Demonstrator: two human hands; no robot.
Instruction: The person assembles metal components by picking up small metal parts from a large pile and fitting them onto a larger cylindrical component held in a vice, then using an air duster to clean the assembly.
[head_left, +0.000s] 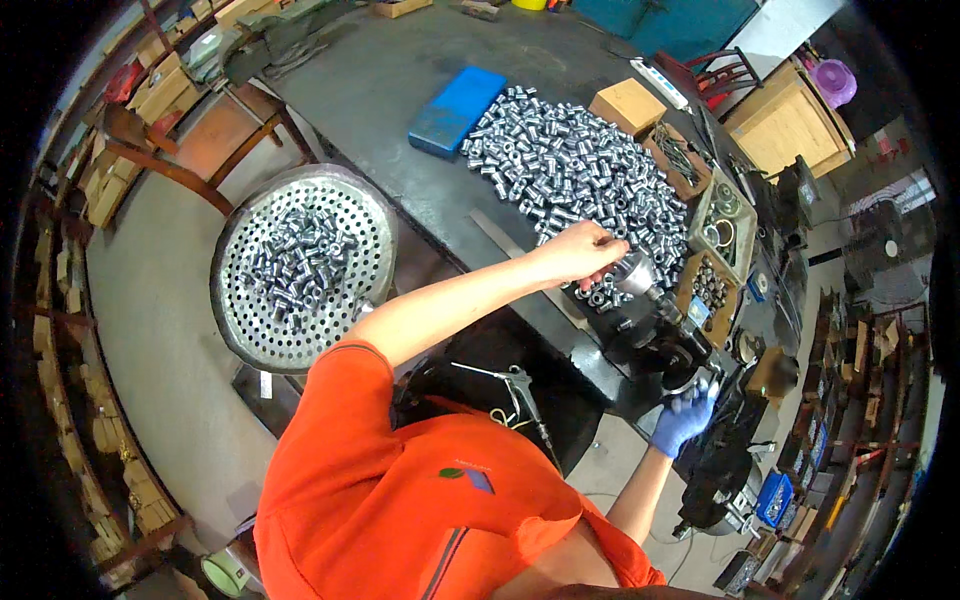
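Observation:
My bare left hand [585,252] is closed in a pinch beside the silver chuck [633,272] of a dark bench machine [670,330]. Whatever is between its fingertips is too small to make out. Below it, my right hand [685,418], in a pale blue glove, has its fingers curled over a dark part at the machine's near end. Just beyond my left hand lies a big heap of short shiny metal sleeves [570,160] on the dark workbench [370,140]. More metal sleeves [300,262] fill the middle of a round perforated metal basin [235,290] at the left.
A blue box [457,110] and a cardboard box [627,106] border the heap. Trays of rings [722,225] and small parts [708,287] stand behind the machine. An air blow gun [520,392] lies before my body. A wooden chair [215,140] stands left, shelves line both sides.

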